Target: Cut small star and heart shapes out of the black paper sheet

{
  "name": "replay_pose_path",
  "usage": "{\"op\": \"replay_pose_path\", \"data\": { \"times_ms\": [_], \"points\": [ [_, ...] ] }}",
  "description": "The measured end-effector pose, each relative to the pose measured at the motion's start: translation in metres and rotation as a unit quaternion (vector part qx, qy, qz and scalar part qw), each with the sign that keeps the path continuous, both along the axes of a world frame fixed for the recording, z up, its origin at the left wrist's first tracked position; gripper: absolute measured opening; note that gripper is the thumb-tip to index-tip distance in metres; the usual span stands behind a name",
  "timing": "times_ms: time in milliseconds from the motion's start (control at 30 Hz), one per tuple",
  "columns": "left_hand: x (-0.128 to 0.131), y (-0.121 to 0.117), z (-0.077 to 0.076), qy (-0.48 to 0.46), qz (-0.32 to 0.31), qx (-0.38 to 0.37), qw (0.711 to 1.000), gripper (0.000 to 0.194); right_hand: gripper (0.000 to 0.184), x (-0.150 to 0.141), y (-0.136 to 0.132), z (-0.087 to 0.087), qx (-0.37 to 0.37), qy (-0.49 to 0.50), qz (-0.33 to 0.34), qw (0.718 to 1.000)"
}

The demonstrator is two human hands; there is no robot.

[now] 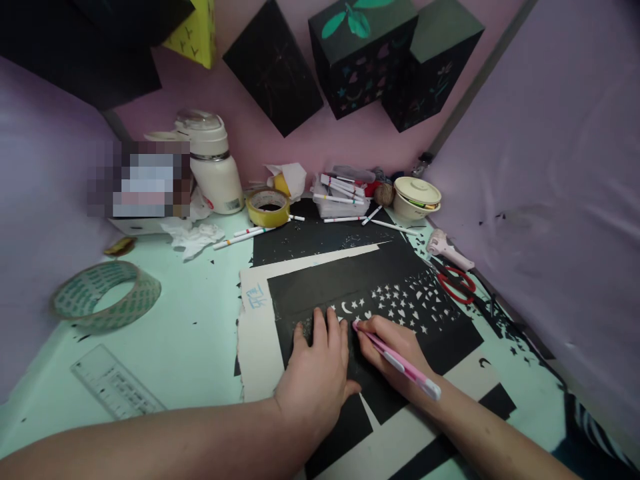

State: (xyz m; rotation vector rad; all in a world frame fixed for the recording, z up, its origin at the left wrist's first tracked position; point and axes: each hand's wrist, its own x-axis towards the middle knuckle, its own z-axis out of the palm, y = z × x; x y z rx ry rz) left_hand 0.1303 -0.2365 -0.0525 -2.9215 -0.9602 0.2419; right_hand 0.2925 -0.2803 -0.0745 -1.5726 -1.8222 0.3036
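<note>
A sheet of black paper (320, 287) with cut-out stars, hearts and a crescent moon lies over cream paper (257, 333). Flat on the black sheet, fingers spread, rests my left hand (320, 373), pressing beside the cut-outs. My right hand (393, 347) pinches a slim pink pen-style craft knife (400, 362) near its front end. Its tip meets the black sheet just right of my left fingers; the blade itself is too small to make out. The holes grow denser toward the sheet's right side.
Left are a roll of wide tape (105, 310) and a clear ruler (117, 383). Red-handled scissors (456, 285) and a pink glue gun (450, 250) lie right, among black scraps. Behind stand yellow tape (267, 208), markers (343, 190), a lidded bowl (417, 197) and a white bottle (215, 173).
</note>
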Motion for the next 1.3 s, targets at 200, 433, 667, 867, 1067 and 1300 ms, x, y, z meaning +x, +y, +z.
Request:
{"op": "replay_pose_path", "data": {
  "times_ms": [200,433,667,867,1067,1300],
  "points": [
    [-0.001,-0.001,-0.001,0.0,0.0,0.005,1.0,0.08,0.01,0.001,0.001,-0.001,-0.007,0.005,0.005,1.0],
    [0.0,-0.001,0.002,-0.003,0.001,0.004,1.0,0.079,0.01,0.003,0.001,-0.005,-0.014,0.001,0.011,1.0],
    [0.0,0.001,0.002,0.0,-0.003,-0.019,1.0,0.08,0.01,0.001,0.002,0.004,-0.029,0.031,0.007,0.999],
    [-0.003,0.002,-0.004,-0.027,0.002,-0.013,1.0,0.081,0.011,0.002,0.0,0.006,-0.026,0.079,-0.036,0.996],
    [-0.002,0.009,0.022,-0.193,-0.073,-0.173,0.963,0.041,0.014,0.009,0.004,0.013,0.001,0.175,-0.09,0.98],
    [0.008,0.01,0.013,-0.397,0.075,-0.743,0.533,0.042,0.055,0.011,0.019,0.022,-0.007,0.162,0.035,0.986]
  ]
}}
